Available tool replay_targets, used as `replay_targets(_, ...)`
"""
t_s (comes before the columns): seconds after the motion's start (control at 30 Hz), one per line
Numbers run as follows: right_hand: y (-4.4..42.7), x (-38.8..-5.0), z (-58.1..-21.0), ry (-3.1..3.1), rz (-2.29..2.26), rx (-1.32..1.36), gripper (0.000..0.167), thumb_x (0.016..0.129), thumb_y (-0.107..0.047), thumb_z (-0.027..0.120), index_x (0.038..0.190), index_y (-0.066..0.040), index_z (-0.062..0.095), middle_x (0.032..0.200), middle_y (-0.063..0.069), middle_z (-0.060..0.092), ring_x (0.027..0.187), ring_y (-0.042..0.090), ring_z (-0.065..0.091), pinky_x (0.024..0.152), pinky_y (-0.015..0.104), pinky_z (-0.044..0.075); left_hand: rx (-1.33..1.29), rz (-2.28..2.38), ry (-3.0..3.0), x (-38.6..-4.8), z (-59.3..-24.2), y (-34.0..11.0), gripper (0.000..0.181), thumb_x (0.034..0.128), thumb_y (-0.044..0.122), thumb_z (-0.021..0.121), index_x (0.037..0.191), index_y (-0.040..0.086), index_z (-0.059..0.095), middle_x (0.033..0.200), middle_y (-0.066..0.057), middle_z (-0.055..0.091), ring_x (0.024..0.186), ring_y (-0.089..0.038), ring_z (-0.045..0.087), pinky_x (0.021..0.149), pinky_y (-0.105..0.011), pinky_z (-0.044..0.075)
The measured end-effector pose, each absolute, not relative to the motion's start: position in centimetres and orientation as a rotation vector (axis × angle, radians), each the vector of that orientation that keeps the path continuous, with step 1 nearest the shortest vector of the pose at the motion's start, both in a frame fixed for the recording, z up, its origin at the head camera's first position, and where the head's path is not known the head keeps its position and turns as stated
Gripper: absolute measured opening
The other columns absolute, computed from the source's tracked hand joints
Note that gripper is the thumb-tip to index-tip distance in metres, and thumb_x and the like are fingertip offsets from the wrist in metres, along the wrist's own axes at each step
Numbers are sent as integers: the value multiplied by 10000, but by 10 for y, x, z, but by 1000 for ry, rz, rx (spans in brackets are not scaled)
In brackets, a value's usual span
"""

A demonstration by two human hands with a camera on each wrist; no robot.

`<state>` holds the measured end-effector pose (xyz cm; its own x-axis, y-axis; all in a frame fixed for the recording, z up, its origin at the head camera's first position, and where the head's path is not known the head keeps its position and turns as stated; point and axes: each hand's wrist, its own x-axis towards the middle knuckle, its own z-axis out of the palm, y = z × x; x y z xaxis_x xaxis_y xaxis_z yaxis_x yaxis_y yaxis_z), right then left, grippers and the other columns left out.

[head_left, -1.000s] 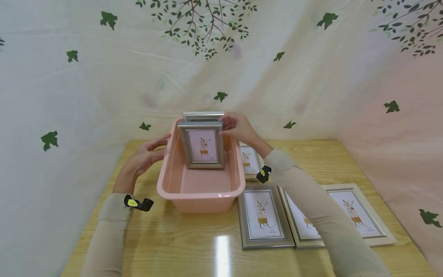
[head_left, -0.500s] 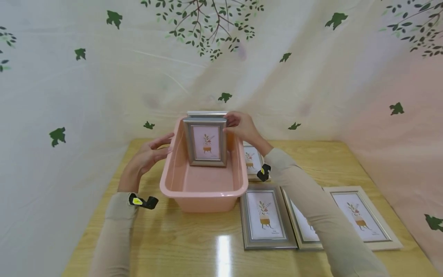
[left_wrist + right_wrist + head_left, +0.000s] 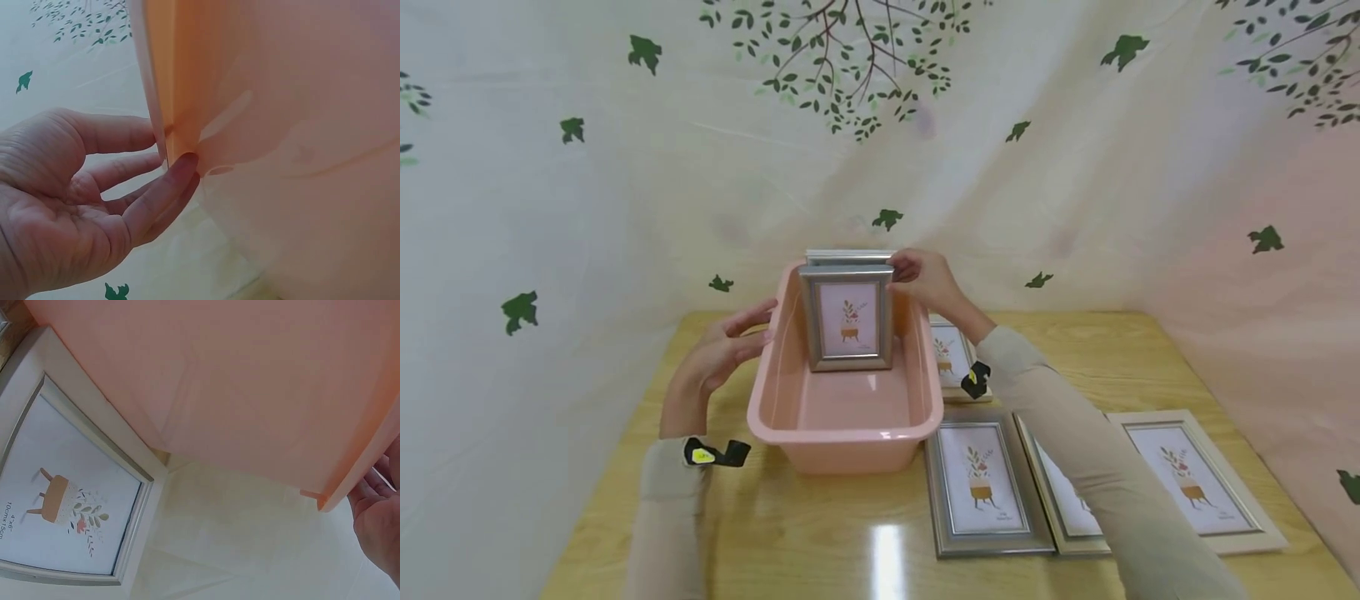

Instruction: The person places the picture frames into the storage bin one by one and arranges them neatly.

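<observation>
In the head view a pink plastic basin point(image 3: 846, 436) stands on the table. Inside it a silver picture frame point(image 3: 849, 364) with a potted-plant print is upright, in front of a second silver frame point(image 3: 850, 255). My right hand point(image 3: 928, 279) pinches the front frame at its upper right edge. On the basin's left side, the fingers of my left hand point(image 3: 718, 358) touch the rim from outside, fairly straight. The left wrist view shows this left hand point(image 3: 87, 200) with fingertips against the basin wall point(image 3: 300, 125). In the right wrist view my right hand point(image 3: 378, 519) is partly hidden behind the basin rim.
Several picture frames lie flat right of the basin: a silver one point(image 3: 981, 483), a partly covered one point(image 3: 1060, 492), a cream one point(image 3: 1198, 475), and a smaller one point(image 3: 952, 358) by the basin wall. A printed curtain point(image 3: 775, 167) hangs behind the wooden table point(image 3: 790, 542).
The front frame in the basin has tipped back a little, nearer to the rear frame, with my right hand on it. My left hand stays at the rim. The head view has shifted slightly.
</observation>
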<state>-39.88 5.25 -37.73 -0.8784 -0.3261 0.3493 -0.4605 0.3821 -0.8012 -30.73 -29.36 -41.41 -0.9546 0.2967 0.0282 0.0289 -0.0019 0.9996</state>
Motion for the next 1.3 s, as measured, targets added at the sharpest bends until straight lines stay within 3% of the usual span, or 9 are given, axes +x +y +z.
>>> replay_targets(0.9,57,-380,-377,-2463,1469,643,329,854,75,742,1174,104,668,1084,246,690,994,354,680,914,387,554,301,2146,2058,-276,-416,-276,618,1007,41,600,1568,43,341,1444,-192,397,1113,-105,623,935,-241,529)
replay_targets(1.3,110,-385,-387,-2410,1375,570,327,894,37,713,1206,113,652,1099,301,664,999,394,668,923,451,550,296,2148,2052,-272,-417,-274,614,1017,49,584,1575,51,328,1448,-174,382,1123,-104,615,939,-235,525)
